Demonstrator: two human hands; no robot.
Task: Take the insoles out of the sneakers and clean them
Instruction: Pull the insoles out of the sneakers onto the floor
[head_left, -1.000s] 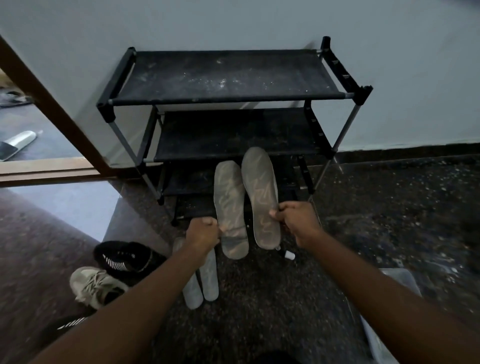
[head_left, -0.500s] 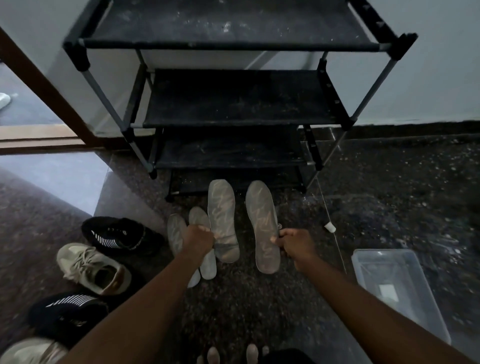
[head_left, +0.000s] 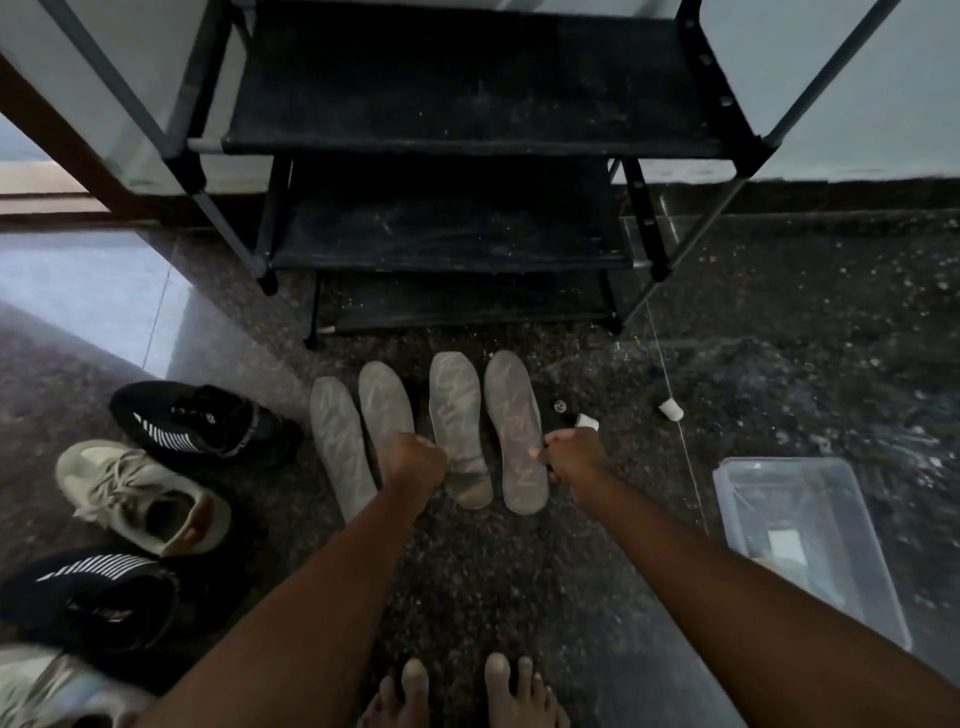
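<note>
"Four units, left to right: first insole, second insole, third insole, fourth insole. Location?" the inspector asks.

"All four lie side by side over the speckled floor, toes toward the shoe rack, just in front of its lowest shelf. The first and second lie flat. Whether the third and fourth touch the floor cannot be told," the technician replies.

"Hand status?"

"The left hand is a fist, its fingers curled on the left edge of the third insole near the heel; it also covers the heel of the second. The right hand pinches the right edge of the fourth insole, fingers narrow."

"Sneakers?"

"Left of the insoles: a black sneaker, a beige sneaker nearer the person, a second black sneaker, and a second beige sneaker, blurred, at the frame corner."

"Other items?"

"A clear plastic bin sits to the right, well apart from the insoles. A small white cap lies between rack and bin. Bare feet stand between the forearms."
</note>
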